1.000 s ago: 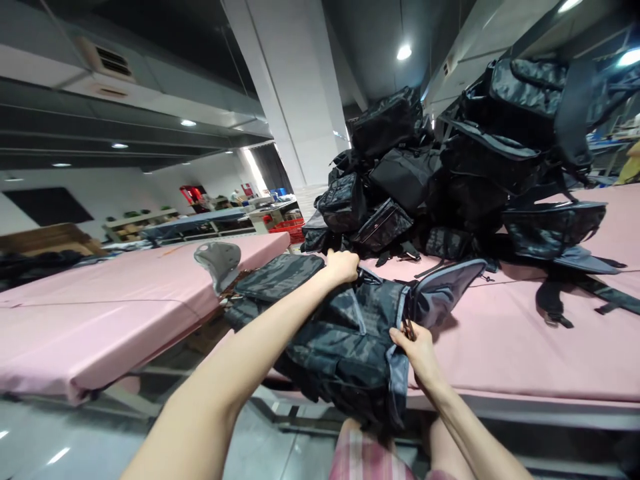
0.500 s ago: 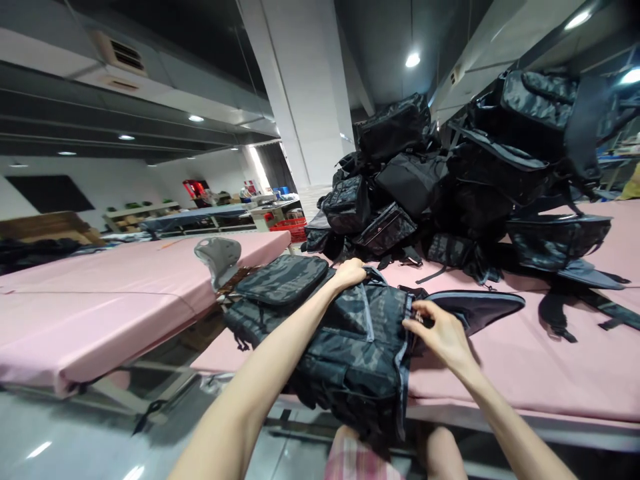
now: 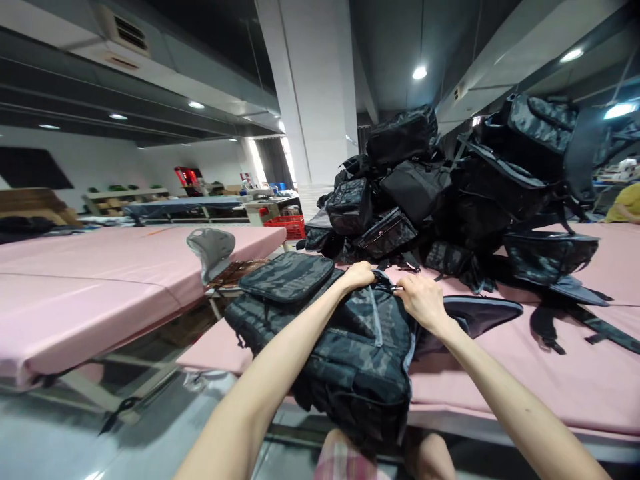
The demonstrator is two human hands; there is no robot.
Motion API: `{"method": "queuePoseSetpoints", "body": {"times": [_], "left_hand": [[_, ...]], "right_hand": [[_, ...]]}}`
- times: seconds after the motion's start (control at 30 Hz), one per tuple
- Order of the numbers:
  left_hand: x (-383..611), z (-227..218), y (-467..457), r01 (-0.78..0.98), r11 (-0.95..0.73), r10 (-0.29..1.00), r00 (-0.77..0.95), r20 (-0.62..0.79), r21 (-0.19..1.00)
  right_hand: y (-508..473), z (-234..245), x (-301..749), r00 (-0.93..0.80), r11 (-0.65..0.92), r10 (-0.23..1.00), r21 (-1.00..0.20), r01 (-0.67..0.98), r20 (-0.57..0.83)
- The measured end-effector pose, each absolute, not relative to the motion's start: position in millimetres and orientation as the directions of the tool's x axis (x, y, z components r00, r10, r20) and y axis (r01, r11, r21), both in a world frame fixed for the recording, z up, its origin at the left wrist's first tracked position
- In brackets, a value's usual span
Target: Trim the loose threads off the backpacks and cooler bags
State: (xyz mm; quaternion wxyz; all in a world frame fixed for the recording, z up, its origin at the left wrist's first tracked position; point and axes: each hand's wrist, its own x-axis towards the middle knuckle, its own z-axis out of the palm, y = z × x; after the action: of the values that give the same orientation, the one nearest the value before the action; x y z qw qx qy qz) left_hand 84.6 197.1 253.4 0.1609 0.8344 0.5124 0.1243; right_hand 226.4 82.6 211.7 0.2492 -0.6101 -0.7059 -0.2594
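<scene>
A dark camouflage backpack (image 3: 345, 373) lies across the near edge of the pink-covered table, its grey-trimmed opening toward the right. My left hand (image 3: 358, 275) is closed on the bag's far edge, beside a loose grey-edged flap (image 3: 376, 317). Close to it, my right hand (image 3: 421, 299) has its fingers pinched at the same edge, with a small dark piece with a bright glint between the two hands. What exactly the right fingers hold is too small to tell. An open panel (image 3: 487, 315) with pale trim spreads right of the bag, behind my right wrist.
A tall heap of similar black and camouflage bags (image 3: 415, 193) fills the back of the table. Loose straps (image 3: 547, 330) lie at the right. Left stands a grey chair (image 3: 213, 253) before another pink table (image 3: 100, 287). A person in yellow (image 3: 625, 203) is at the far right.
My right hand has moved left and up from the bag's right-hand opening to the far edge, close to my left hand. The left hand keeps its hold; the view has shifted slightly.
</scene>
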Motion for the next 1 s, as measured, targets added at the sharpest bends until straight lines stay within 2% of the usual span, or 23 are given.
{"method": "queuePoseSetpoints", "body": {"times": [0.2, 0.4, 0.53, 0.6, 0.67, 0.7, 0.77, 0.87, 1.0], "left_hand": [[81.9, 251.0, 199.8, 0.795, -0.451, 0.88, 0.471, 0.054, 0.406], [84.2, 252.0, 200.9, 0.785, -0.484, 0.864, 0.499, 0.068, 0.388], [71.6, 259.8, 182.7, 0.702, -0.606, 0.789, 0.589, 0.174, 0.373], [58.3, 260.5, 164.2, 0.6, -0.761, 0.649, 0.7, 0.298, 0.248], [43.5, 255.2, 143.0, 0.49, -0.871, 0.464, 0.811, 0.357, 0.019], [36.8, 250.3, 133.0, 0.448, -0.89, 0.396, 0.853, 0.339, -0.086], [26.8, 238.0, 116.9, 0.401, -0.893, 0.343, 0.9, 0.269, -0.203], [21.3, 221.9, 105.8, 0.384, -0.895, 0.339, 0.916, 0.214, -0.229], [23.9, 217.1, 107.4, 0.405, -0.89, 0.359, 0.906, 0.226, -0.211]], "right_hand": [[84.2, 212.1, 240.4, -0.068, 0.198, 0.759, -0.13, 0.971, 0.647], [81.8, 216.1, 238.3, -0.135, 0.206, 0.746, -0.033, 0.978, 0.653], [72.0, 217.5, 242.9, -0.198, 0.394, 0.751, -0.187, 0.9, 0.63], [66.3, 215.5, 253.4, -0.182, 0.399, 0.746, -0.211, 0.892, 0.64], [62.1, 211.7, 266.3, -0.151, 0.346, 0.743, -0.181, 0.92, 0.652], [60.9, 209.4, 272.2, -0.142, 0.328, 0.747, -0.174, 0.929, 0.649], [59.9, 204.7, 281.1, -0.126, 0.317, 0.768, -0.202, 0.926, 0.628], [60.4, 199.4, 285.9, -0.111, 0.326, 0.789, -0.26, 0.909, 0.604], [59.5, 198.9, 282.1, -0.147, 0.35, 0.777, -0.226, 0.909, 0.612]]}}
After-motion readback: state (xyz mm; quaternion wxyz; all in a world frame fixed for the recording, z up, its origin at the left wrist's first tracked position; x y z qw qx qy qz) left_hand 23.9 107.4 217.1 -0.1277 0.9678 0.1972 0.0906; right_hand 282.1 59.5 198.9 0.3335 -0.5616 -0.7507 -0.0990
